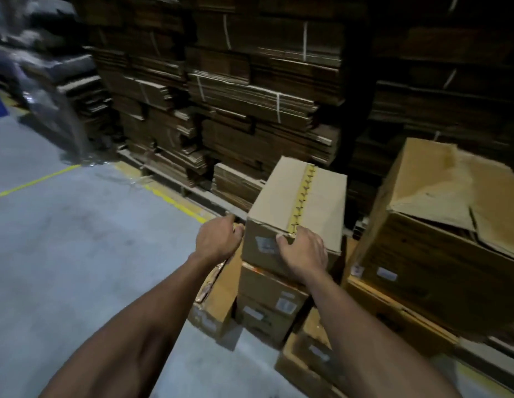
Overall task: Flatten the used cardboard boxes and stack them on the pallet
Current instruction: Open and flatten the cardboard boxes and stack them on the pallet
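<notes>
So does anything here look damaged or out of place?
Yes. The big box on the right has a torn, caved-in top: its flaps are ripped and sag inward. The taped box held by the left hand and right hand looks intact by comparison, its yellow tape unbroken.

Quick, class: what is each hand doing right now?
Left hand: grips the taped box at its left corner.
Right hand: grips its near top edge.
</notes>
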Tool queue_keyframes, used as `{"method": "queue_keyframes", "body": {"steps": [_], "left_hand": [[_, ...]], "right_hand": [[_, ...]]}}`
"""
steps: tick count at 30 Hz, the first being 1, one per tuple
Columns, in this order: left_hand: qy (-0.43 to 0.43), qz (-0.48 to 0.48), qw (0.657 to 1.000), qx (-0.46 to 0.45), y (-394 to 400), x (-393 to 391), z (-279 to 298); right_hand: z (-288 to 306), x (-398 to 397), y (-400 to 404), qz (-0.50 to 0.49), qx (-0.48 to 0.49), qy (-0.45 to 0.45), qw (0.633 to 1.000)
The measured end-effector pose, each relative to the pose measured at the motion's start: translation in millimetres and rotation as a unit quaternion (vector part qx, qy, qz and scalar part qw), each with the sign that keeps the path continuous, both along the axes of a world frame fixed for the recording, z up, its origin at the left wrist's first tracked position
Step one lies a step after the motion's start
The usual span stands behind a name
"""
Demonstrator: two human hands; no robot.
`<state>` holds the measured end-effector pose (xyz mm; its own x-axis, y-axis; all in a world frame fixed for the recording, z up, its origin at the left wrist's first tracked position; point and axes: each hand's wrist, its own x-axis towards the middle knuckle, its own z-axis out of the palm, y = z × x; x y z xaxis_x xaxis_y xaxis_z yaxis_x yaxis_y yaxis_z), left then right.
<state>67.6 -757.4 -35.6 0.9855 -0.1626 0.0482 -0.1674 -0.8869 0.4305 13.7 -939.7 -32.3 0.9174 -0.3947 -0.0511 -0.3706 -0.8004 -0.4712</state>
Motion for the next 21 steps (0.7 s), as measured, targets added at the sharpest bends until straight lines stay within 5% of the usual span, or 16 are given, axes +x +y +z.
{"method": "queue_keyframes", "body": {"steps": [11,21], "left_hand": [[0.032,-0.07,0.997,-0.013,-97.7,200.5,-52.0],[0.196,-0.064,0.978,-0.016,-149.8,352.6,-125.8]], "right_hand": [[-37.4,139.7,-107.4,-0.138,0.015,0.041,0.99],[-89.4,257.1,-183.5,-0.254,0.052,0.106,0.96]]}}
